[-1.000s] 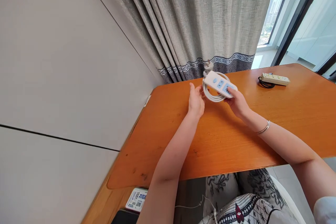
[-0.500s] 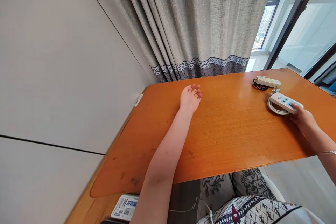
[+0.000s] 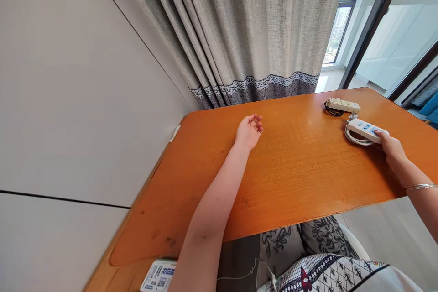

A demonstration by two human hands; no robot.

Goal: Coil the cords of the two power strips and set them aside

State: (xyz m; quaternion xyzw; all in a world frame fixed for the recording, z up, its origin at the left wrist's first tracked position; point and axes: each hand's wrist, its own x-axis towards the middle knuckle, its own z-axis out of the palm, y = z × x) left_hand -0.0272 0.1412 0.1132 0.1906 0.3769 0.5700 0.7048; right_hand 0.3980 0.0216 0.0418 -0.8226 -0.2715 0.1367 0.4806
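Observation:
My left hand (image 3: 249, 132) rests over the middle of the orange wooden table (image 3: 290, 169), palm turned up, fingers loosely curled and apart, holding nothing. At the right, my right hand (image 3: 392, 147) grips the near end of a white power strip (image 3: 365, 128) with blue sockets, thumb on top and the other fingers hidden beneath. Its white cable (image 3: 356, 140) is coiled along the strip's left side. Just behind it lies a cream power strip (image 3: 344, 105) with a black cable (image 3: 332, 110) bundled at its left.
A grey curtain (image 3: 267, 23) hangs behind the table's far edge, and a white panel wall (image 3: 68, 82) runs along the left. A white box with blue print (image 3: 159, 276) sits at the lower left. A small white object (image 3: 175, 133) lies at the table's left edge.
The whole view has shifted slightly. My right hand still grips the white power strip, with its fingers now less visible below it. My left hand's pose is almost the same.

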